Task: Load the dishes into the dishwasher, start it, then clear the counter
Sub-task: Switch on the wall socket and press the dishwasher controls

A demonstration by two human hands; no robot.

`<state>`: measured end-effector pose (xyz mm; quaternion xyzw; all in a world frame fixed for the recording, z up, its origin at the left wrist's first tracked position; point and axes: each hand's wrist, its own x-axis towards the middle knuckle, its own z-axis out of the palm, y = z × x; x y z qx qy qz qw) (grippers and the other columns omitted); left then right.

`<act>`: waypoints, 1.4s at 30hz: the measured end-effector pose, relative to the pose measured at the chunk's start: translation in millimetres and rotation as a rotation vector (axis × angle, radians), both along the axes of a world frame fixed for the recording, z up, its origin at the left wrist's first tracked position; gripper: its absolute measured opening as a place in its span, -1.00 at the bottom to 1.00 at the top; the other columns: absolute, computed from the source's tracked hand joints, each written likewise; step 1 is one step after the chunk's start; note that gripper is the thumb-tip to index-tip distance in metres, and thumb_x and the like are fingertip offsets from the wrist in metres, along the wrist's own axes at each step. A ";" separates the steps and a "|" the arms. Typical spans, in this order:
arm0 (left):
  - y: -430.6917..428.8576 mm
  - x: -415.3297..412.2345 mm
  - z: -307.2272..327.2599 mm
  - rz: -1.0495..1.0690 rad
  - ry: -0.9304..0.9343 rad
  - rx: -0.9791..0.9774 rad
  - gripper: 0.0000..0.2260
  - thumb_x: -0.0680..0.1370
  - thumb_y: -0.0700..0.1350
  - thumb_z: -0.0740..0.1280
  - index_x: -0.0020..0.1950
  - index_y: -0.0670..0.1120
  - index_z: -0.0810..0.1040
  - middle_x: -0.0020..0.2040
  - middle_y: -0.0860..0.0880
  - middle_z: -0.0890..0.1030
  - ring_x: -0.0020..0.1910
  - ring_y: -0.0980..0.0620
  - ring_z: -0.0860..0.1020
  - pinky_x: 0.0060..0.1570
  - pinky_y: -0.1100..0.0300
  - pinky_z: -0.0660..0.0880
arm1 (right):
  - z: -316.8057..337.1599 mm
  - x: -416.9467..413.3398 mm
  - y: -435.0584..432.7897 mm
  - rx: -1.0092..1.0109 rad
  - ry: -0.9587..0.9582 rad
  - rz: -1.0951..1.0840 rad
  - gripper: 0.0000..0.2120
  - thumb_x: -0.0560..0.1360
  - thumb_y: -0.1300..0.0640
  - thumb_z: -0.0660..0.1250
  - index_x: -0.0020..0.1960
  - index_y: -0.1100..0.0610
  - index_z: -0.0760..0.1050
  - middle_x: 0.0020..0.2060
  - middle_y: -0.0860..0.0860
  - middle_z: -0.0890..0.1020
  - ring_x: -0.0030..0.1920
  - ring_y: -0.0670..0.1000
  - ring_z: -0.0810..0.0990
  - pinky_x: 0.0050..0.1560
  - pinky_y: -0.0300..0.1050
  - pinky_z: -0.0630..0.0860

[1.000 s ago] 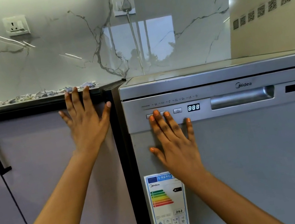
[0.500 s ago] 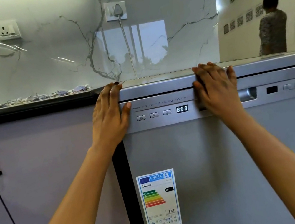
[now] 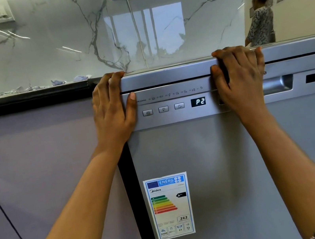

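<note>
Head view puts the dishwasher [image 3: 203, 174] straight ahead of me, its door up against the frame with a thin dark seam under the top panel; the dishes are out of sight, presumably inside. My left hand [image 3: 112, 108] grips the top left corner, fingers curled over the edge, thumb on the control strip. My right hand [image 3: 239, 78] curls over the top edge too, covering one end of the handle [image 3: 277, 83]. The display [image 3: 198, 102] reads P2. I'd push evenly with both palms, keep the thumb off the buttons [image 3: 163, 109], then check the program runs before tackling the scraps [image 3: 56, 82] on the counter [image 3: 23, 98]
</note>
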<state>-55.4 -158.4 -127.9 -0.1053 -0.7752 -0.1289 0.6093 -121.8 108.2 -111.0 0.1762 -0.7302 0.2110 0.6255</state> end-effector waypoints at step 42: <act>16.7 70.2 113.3 -0.016 -1.103 0.144 -0.62 0.46 -0.15 0.41 0.26 -0.07 0.46 0.38 -0.05 0.43 0.36 -0.09 0.39 0.31 -0.11 0.37 | 120.5 51.0 24.2 0.504 -1.061 0.000 -0.84 0.33 0.24 0.40 -0.10 0.14 0.52 -0.19 0.06 0.54 -0.20 0.12 0.51 -0.24 -0.01 0.49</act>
